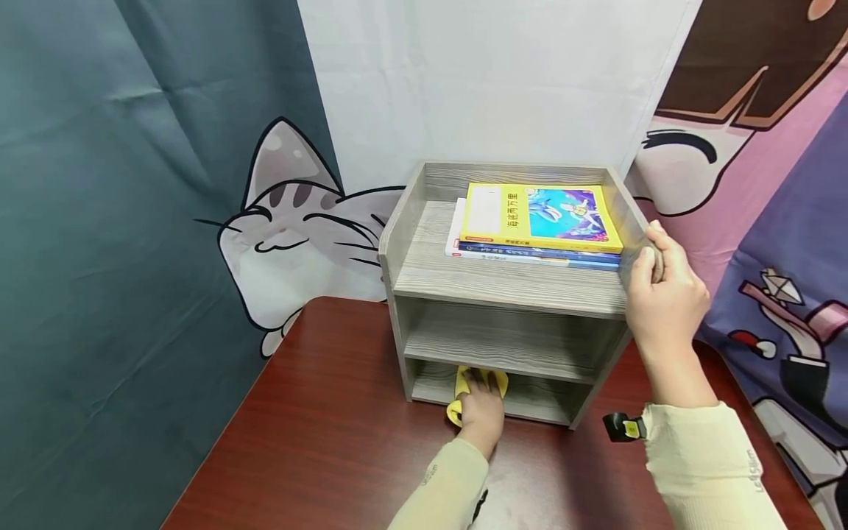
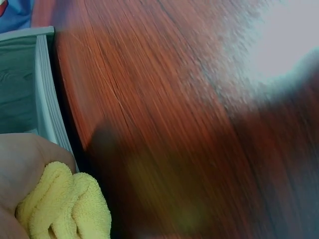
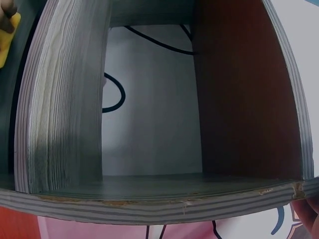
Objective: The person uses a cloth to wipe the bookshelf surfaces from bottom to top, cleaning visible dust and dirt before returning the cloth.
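A small grey wood-grain shelf [image 1: 503, 294] stands on a reddish-brown table. On its bottom board, my left hand [image 1: 481, 412] holds a bunched yellow cloth [image 1: 461, 383], with the fingers over its top and folds sticking out past the palm. The left wrist view shows the thick, fluffy folds of the yellow cloth [image 2: 70, 204] beside the hand [image 2: 30, 159]. My right hand [image 1: 665, 291] grips the upper edge of the shelf's right side panel, thumb inside. Only a bit of that hand [image 3: 306, 219] shows at the right wrist view's lower corner.
Several books [image 1: 543, 221], a yellow one uppermost, lie stacked on the shelf's top board. The middle compartment [image 3: 149, 99] has an open back, with dark cables behind it. Printed curtains [image 1: 490, 81] hang behind the table [image 1: 318, 412].
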Available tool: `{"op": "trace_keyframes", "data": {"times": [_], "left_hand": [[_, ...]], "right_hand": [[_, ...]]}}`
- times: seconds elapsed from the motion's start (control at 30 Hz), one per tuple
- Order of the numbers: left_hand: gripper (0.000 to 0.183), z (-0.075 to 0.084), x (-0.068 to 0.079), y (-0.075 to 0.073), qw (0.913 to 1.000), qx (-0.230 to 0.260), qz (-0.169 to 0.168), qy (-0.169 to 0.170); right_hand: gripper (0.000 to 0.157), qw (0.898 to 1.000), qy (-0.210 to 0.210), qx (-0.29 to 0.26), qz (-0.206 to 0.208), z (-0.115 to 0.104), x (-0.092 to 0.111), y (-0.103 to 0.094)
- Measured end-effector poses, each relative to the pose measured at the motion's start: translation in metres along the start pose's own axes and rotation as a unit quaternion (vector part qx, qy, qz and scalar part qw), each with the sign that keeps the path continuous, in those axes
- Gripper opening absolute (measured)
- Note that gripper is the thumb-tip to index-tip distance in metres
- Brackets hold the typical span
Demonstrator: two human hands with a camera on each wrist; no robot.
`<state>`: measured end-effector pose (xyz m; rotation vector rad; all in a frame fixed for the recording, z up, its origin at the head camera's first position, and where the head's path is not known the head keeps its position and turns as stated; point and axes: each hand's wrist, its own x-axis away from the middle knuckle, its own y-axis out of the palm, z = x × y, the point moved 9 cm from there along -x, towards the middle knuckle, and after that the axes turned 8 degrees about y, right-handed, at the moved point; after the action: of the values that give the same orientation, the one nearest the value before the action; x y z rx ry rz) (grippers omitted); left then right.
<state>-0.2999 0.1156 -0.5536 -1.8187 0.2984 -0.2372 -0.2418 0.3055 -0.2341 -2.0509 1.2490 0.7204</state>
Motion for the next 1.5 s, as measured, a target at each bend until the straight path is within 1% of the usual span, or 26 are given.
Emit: {"op": "trace_keyframes", "data": {"times": [0.2,0.4,0.47,0.6,0.7,0.83,1.03,1.13,1.33,1.5], "left_hand": [[0.047,0.003,-0.001,-0.002,1.0000,-0.004,0.003,-0.002],[0.046,0.004,-0.002,-0.003,0.9999,-0.007,0.011,-0.003],[0.046,0.004,-0.002,-0.003,0.9999,-0.009,0.007,-0.002],[0.047,0.009,-0.002,-0.003,1.0000,-0.006,0.001,-0.002],[0.047,0.014,-0.002,-0.004,1.0000,-0.006,-0.006,0.003],[0.046,0.019,-0.001,-0.008,1.0000,-0.002,-0.006,0.000],[0.047,0.023,-0.002,-0.009,0.9999,-0.002,-0.012,0.002],[0.047,0.024,-0.002,-0.010,0.9998,-0.004,-0.019,0.003],[0.046,0.030,-0.003,-0.013,0.9999,0.003,-0.012,-0.003],[0.045,0.037,-0.004,-0.015,0.9999,0.012,-0.009,-0.006]], "right_hand": [[0.033,1.000,-0.007,0.002,-0.001,-0.002,0.001,0.001],[0.033,1.000,0.004,-0.003,0.000,0.000,0.000,0.001],[0.033,1.000,0.005,-0.004,-0.001,0.001,0.000,0.001],[0.033,1.000,-0.015,0.003,-0.003,-0.002,0.001,0.001],[0.033,1.000,-0.019,0.003,-0.004,-0.002,0.002,0.001],[0.034,1.000,-0.009,0.000,-0.004,-0.001,0.002,0.003],[0.032,1.000,0.002,0.003,0.007,0.003,0.001,0.002],[0.032,1.000,-0.002,0.005,0.010,0.003,0.000,0.001],[0.032,1.000,0.001,0.006,0.007,0.003,0.001,0.001],[0.032,1.000,0.002,-0.007,0.001,0.002,0.001,0.001]]}}
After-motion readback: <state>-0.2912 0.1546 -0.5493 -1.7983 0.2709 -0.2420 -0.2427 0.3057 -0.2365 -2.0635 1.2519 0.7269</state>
